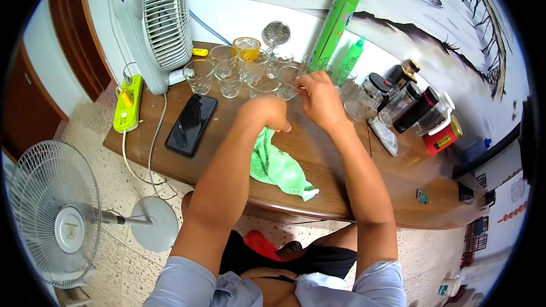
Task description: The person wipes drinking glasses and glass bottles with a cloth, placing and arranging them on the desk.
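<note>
left hand point(267, 115): clamped on green cloth point(278, 166), bulk trailed below grip onto table point(324, 173) | right hand point(319, 96): was at rim of glass point(288, 78); clamping could not be told

Desk fan point(166, 23), white, at left end of wooden surface point(321, 165). Green power strip point(128, 104) near it, yellow plug in. Black phone point(191, 124) lying flat, screen up. Small yellow item point(199, 52) just beside desk fan. Round metal disc point(277, 32) at the wall. Green spray can point(337, 25), green bottle point(350, 59) beside it. Right side: silver packet point(383, 136), red tin point(443, 138), small green packet point(421, 196). Floor fan point(54, 210) on speckled floor point(111, 193). Painted wall point(432, 45) behind.
</note>
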The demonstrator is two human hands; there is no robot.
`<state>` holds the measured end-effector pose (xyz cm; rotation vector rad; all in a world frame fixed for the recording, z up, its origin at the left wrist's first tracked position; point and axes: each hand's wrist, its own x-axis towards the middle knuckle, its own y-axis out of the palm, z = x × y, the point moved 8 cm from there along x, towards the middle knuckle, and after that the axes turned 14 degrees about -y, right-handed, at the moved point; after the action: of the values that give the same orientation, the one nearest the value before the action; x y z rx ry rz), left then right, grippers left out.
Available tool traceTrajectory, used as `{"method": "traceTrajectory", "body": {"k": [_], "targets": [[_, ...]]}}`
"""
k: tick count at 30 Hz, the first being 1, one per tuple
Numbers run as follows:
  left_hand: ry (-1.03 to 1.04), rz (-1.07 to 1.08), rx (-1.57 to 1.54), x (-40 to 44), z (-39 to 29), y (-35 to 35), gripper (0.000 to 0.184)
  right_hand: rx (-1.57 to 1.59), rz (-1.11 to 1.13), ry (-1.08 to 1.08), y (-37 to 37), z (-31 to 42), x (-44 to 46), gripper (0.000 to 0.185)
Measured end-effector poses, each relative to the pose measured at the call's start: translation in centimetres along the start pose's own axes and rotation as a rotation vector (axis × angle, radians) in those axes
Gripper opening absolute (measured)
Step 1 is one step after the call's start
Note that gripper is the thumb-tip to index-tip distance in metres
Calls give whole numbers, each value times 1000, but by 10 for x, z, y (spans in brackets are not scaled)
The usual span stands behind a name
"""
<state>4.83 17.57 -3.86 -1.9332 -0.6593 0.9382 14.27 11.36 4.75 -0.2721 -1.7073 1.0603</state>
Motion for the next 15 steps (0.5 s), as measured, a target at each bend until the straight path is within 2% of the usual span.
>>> {"method": "traceTrajectory", "body": {"k": [8, 15], "targets": [[0, 2, 3, 0, -3, -2, 40, 57, -91, 16, -10, -5, -10, 20], [-23, -28, -16, 2, -4, -4, 42, 96, -86, -6, 0, -7, -15, 24]]}}
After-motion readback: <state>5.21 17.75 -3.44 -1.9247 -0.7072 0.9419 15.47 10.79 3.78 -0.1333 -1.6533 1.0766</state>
